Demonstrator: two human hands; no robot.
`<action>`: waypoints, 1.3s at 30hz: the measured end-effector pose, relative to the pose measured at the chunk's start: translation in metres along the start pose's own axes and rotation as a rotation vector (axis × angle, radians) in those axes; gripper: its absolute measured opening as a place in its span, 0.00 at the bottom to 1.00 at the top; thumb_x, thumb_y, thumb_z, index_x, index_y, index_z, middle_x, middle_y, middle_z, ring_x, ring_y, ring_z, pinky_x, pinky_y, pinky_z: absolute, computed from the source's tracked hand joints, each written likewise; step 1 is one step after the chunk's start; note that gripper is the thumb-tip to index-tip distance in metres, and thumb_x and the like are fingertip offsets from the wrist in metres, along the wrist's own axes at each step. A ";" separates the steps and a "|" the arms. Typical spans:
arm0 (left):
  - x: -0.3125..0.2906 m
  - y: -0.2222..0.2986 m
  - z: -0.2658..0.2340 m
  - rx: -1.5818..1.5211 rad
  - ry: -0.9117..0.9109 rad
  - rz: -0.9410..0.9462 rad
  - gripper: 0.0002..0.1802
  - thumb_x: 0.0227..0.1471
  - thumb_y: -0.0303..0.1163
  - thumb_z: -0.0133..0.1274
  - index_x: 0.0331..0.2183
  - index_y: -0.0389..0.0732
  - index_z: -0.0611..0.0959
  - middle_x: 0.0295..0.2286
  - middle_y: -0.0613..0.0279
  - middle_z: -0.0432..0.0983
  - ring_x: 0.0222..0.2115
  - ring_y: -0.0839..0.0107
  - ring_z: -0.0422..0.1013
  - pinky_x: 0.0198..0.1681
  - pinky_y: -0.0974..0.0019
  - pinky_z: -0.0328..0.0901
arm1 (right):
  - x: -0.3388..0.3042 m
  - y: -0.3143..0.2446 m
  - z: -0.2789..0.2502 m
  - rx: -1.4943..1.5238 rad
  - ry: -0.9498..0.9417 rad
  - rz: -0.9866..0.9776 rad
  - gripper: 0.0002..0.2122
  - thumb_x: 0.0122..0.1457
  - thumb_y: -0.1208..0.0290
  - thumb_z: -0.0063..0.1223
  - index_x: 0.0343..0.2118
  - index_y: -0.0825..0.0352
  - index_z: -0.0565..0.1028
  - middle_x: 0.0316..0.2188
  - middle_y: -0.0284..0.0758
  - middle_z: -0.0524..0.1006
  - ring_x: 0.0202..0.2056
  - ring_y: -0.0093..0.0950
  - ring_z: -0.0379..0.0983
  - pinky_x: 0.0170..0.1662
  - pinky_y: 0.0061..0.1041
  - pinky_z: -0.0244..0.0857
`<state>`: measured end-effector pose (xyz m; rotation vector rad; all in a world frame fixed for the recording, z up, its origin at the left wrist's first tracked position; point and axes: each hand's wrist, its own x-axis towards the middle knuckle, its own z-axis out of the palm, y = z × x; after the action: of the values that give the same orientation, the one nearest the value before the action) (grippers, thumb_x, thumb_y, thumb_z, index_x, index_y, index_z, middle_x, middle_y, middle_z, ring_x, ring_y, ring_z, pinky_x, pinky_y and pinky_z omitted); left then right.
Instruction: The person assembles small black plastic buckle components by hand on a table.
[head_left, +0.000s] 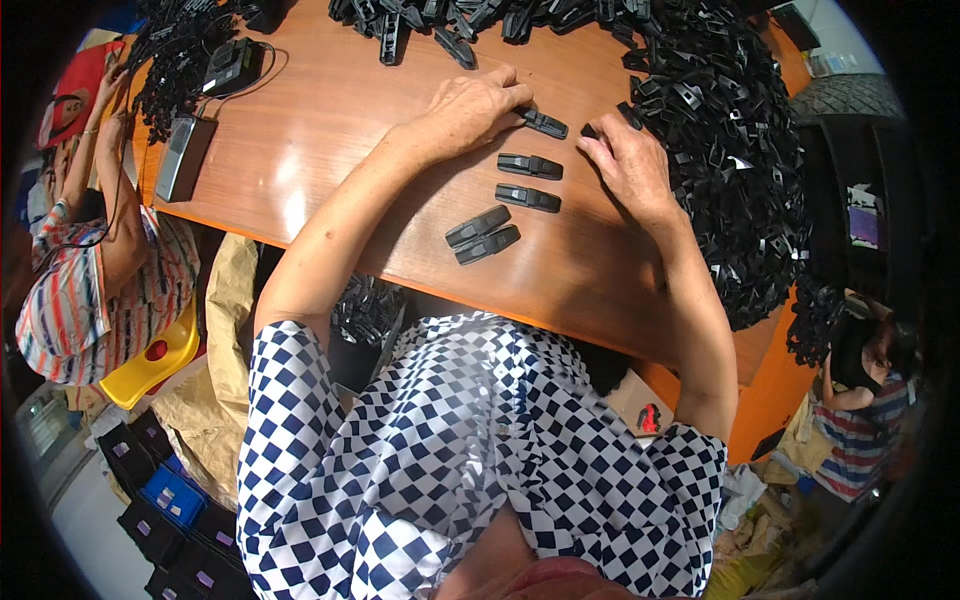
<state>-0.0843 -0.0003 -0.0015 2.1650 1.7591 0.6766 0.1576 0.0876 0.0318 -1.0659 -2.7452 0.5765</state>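
My left hand (pixel 472 108) is closed, its thumb and fingertips gripping the near end of a long black plastic clip (pixel 544 124) over the table. Below it, two similar black clips, an upper one (pixel 530 166) and a lower one (pixel 528 198), lie one under the other. Nearer the table's front edge, a slanted pair of black clips (pixel 482 235) lies side by side. My right hand (pixel 632 165) is bent at the edge of a big heap of black parts (pixel 725 150), a small black piece (pixel 590 130) at its thumb and finger. Its exact shape is hidden.
More black clips (pixel 455 47) lie along the table's far side. A grey box (pixel 186 158) and a black device with a cable (pixel 233 67) stand on the wooden table (pixel 300 130) at left. People sit at left (pixel 110 270) and right (pixel 860 430). Black bins (pixel 150 530) are lower left.
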 end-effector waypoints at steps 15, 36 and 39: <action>0.000 -0.001 0.004 -0.226 0.076 0.072 0.12 0.53 0.35 0.60 0.38 0.40 0.82 0.33 0.58 0.76 0.35 0.54 0.74 0.39 0.54 0.69 | 0.013 -0.018 -0.010 -0.145 -0.102 -0.291 0.10 0.63 0.66 0.54 0.35 0.66 0.69 0.18 0.44 0.74 0.23 0.47 0.74 0.24 0.43 0.64; 0.010 -0.061 -0.025 0.363 0.213 -0.112 0.15 0.51 0.28 0.57 0.43 0.44 0.79 0.40 0.58 0.72 0.45 0.54 0.71 0.46 0.54 0.69 | 0.030 0.041 0.009 -0.828 0.170 -0.181 0.04 0.51 0.76 0.56 0.31 0.65 0.76 0.34 0.35 0.75 0.38 0.31 0.77 0.37 0.29 0.75; 0.007 -0.065 -0.024 0.375 0.146 -0.058 0.13 0.51 0.30 0.58 0.40 0.43 0.78 0.38 0.57 0.74 0.44 0.52 0.72 0.45 0.53 0.69 | 0.026 0.041 0.015 -0.778 0.147 -0.244 0.06 0.51 0.75 0.56 0.34 0.65 0.75 0.35 0.36 0.74 0.39 0.33 0.76 0.34 0.33 0.73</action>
<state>-0.1510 0.0197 -0.0111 2.3363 2.1648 0.5366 0.1600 0.1284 0.0017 -0.7969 -2.9336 -0.6314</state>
